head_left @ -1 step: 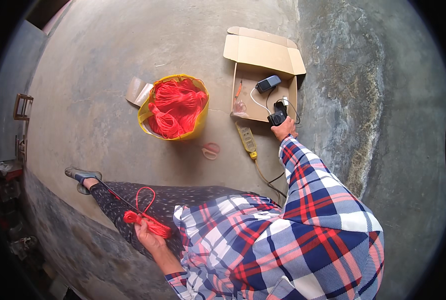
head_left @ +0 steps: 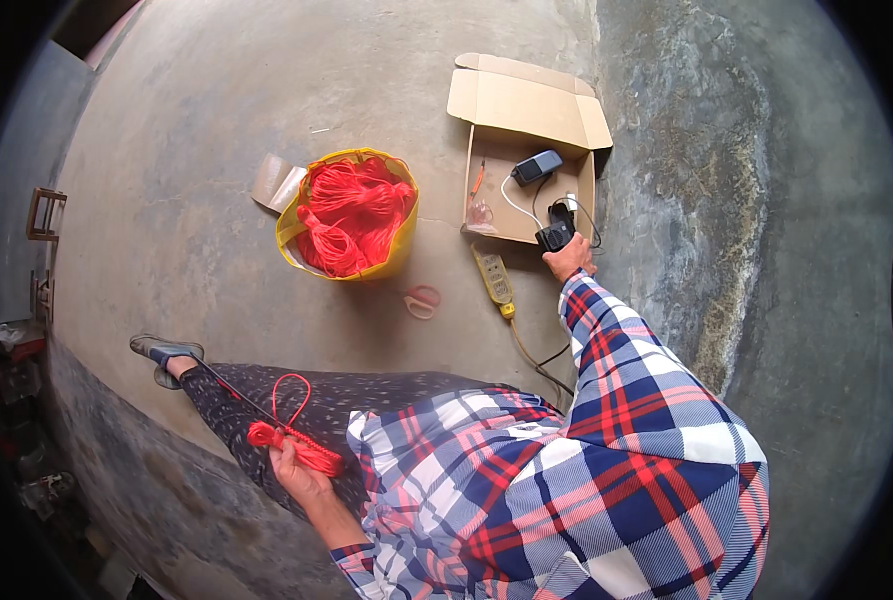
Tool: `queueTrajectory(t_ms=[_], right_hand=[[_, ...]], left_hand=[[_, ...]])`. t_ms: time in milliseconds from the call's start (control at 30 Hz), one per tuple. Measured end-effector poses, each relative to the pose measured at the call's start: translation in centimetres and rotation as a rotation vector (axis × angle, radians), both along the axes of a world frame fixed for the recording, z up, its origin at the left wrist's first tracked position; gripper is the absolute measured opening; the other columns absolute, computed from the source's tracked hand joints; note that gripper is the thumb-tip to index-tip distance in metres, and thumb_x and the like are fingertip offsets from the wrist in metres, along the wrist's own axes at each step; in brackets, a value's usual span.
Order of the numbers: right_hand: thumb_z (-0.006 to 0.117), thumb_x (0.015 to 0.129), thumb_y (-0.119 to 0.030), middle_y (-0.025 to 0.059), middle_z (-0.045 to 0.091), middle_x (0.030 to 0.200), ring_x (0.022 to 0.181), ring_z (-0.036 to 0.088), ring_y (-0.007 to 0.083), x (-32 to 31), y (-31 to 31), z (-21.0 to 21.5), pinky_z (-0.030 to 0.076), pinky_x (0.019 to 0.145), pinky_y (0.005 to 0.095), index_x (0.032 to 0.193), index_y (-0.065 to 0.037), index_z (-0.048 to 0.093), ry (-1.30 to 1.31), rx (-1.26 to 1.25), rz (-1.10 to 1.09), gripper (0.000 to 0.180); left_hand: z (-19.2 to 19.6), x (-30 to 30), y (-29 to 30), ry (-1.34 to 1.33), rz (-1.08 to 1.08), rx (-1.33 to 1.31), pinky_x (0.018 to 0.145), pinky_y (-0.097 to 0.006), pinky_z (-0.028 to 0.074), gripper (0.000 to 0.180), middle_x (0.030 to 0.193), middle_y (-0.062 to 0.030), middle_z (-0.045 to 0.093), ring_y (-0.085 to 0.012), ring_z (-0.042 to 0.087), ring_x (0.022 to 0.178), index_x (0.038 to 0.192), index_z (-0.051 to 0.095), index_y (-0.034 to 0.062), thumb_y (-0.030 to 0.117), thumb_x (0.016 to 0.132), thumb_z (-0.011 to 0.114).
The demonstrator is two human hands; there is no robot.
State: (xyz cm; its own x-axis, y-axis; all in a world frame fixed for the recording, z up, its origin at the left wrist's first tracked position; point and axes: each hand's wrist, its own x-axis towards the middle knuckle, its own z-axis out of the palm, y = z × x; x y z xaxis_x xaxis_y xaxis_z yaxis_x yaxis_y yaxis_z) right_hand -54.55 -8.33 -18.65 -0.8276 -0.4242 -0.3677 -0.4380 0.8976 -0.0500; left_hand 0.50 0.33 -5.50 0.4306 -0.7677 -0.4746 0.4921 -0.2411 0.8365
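Observation:
My left hand (head_left: pixel 304 480) is closed around a bundle of red cord (head_left: pixel 318 457) over my lap, and a loop of the cord stands up from it. A thin dark rod or strap (head_left: pixel 241 393) runs from the bundle toward my foot; which it is I cannot tell. At the near right corner of an open cardboard box (head_left: pixel 481 232), my right hand (head_left: pixel 569 258) grips a black device (head_left: pixel 556 236) with cables by it. My fingertips are partly hidden there. Inside the box lie a dark boxy device (head_left: pixel 537 167) with a white cable and an orange-handled slim tool (head_left: pixel 478 178).
A yellow bag (head_left: pixel 403 252) full of red cord skeins (head_left: pixel 351 215) stands on the concrete floor left of the box. Pink-handled scissors (head_left: pixel 422 302) lie near it. A yellow power strip (head_left: pixel 493 280) with its cord is between box and legs. A brown flap or sheet (head_left: pixel 278 183) sits beside the bag.

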Motion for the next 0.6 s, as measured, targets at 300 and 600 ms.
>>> queueTrajectory(t_ms=[300, 600], right_hand=[[0.072, 0.066, -0.034, 0.01, 0.048, 0.131, 0.124, 0.048, 0.0285, 0.14, 0.14, 0.53, 0.039, 0.101, 0.0521, 0.136, -0.011, 0.039, -0.024, 0.017, 0.003, 0.081], [0.065, 0.069, -0.04, 0.0108, 0.048, 0.13, 0.124, 0.048, 0.0289, 0.18, 0.21, 0.97, 0.038, 0.098, 0.0547, 0.135, -0.015, 0.044, 0.05, -0.112, -0.036, 0.073]], left_hand=[[0.16, -0.05, -0.12, 0.032, -0.015, -0.018, 0.068, -0.022, 0.044, 0.033, 0.085, -0.0011, 0.056, -0.0105, 0.054, 0.073, 0.118, 0.053, 0.0039, -0.001, 0.085, 0.057], [0.23, -0.21, -0.14, 0.044, 0.002, -0.012, 0.068, -0.023, 0.045, 0.032, 0.086, -0.0014, 0.056, -0.0107, 0.054, 0.073, 0.117, 0.054, 0.0041, -0.001, 0.085, 0.056]])
